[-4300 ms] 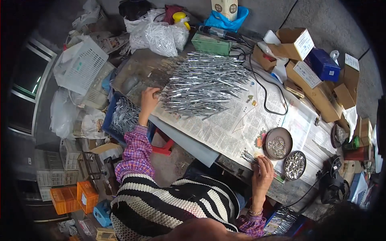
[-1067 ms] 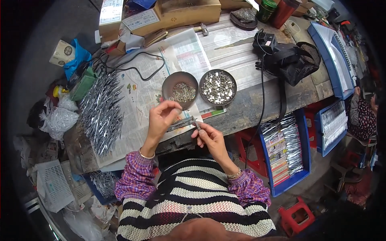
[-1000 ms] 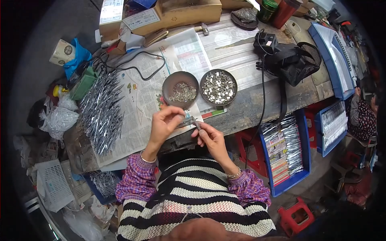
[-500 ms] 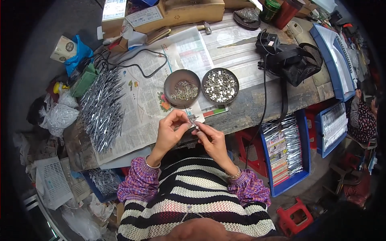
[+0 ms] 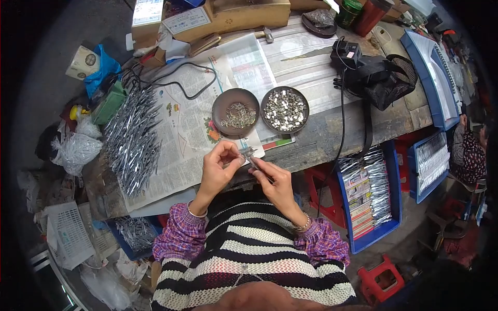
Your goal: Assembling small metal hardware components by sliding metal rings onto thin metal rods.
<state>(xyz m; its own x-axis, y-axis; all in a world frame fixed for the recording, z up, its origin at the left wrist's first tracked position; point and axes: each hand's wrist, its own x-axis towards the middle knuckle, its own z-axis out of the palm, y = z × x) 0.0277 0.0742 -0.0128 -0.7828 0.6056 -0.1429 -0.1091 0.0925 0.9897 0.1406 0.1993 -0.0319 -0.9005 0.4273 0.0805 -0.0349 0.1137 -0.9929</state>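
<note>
My left hand (image 5: 217, 168) is closed, thumb and forefinger pinching a small silvery metal piece (image 5: 248, 152) at the table's front edge. From the other side my right hand (image 5: 275, 184) also closes its fingertips on metal there; whether both hands hold one piece or two is too small to tell. Just beyond them, a dark round dish (image 5: 221, 101) holds tiny thin metal parts. Touching its right side, a second dark dish (image 5: 263, 115) is filled with small shiny silvery pieces. To the left, a heap of slim pointed metal strips (image 5: 130, 140) lies on newspaper (image 5: 179, 124).
A black cable (image 5: 194, 97) curls over the newspaper. Behind stand a cardboard box (image 5: 249, 18) and a hammer (image 5: 267, 35). A black mesh bag (image 5: 386, 80) lies right. Blue trays (image 5: 397, 207) with metal strips sit lower right, near a red stool (image 5: 380, 280).
Both hands stay in almost the same place. The fingertips have shifted slightly around the metal, and more of the piece shows between them.
</note>
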